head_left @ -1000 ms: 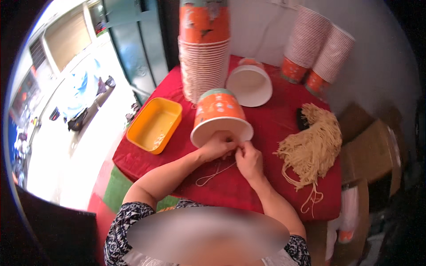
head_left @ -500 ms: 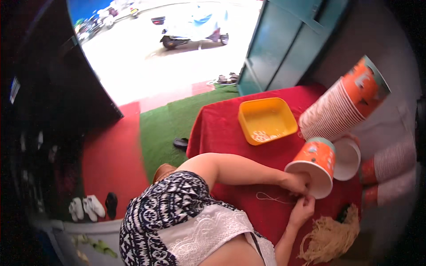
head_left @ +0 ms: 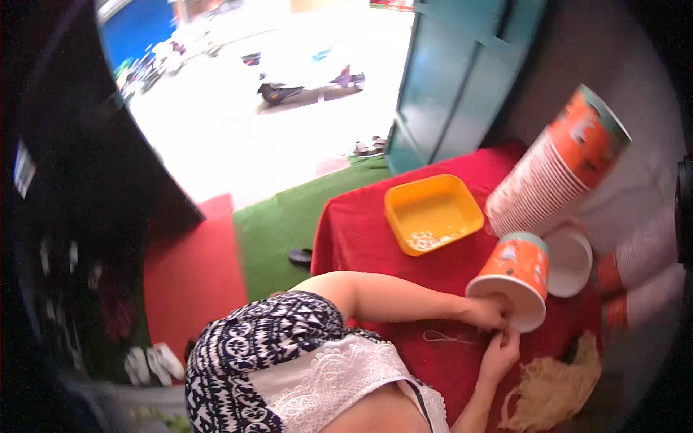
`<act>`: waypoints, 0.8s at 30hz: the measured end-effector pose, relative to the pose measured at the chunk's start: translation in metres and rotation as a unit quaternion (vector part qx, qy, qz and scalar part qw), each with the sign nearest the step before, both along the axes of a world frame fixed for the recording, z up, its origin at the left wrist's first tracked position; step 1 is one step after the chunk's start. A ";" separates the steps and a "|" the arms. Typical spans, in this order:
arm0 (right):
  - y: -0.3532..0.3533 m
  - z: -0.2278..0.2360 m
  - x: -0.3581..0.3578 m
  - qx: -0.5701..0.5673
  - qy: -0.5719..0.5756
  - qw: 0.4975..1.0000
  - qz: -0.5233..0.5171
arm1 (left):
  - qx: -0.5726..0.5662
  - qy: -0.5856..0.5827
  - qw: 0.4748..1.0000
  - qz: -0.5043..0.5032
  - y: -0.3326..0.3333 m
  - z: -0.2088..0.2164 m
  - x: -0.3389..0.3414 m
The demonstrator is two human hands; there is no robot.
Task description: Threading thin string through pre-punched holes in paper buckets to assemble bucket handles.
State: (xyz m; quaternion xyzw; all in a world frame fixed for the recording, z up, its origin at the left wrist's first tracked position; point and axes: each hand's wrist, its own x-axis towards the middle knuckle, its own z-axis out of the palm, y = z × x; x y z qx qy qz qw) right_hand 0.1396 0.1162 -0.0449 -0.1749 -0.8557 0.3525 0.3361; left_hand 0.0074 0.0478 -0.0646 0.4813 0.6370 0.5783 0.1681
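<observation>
An orange paper bucket (head_left: 518,261) with a green base band lies tilted on the red tablecloth, its white-rimmed mouth facing me. My left hand (head_left: 489,312) reaches to the mouth, fingers bent and partly inside the rim. Just below the rim, my right hand (head_left: 503,352) has its fingertips pinched together, close to the left fingers. A thin pale string (head_left: 447,337) trails leftward from the hands and ends in a loop on the cloth. What each set of fingertips grips is too small to see clearly.
A yellow plastic basin (head_left: 433,216) holds small white bits. A tall stack of paper buckets (head_left: 552,169) leans behind the work, with another white-mouthed bucket (head_left: 568,263) beside it. Tan fibre strands (head_left: 552,386) lie right of my right hand. A green metal door (head_left: 462,79) stands beyond the table.
The view has shifted, so the table and door sit slightly lower. My hands stay together at the bucket's mouth, with only slight finger movement.
</observation>
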 end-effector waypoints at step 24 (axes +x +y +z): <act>0.002 0.030 0.009 0.050 0.002 0.998 0.036 | -0.118 -0.139 0.982 -0.051 -0.032 0.070 0.008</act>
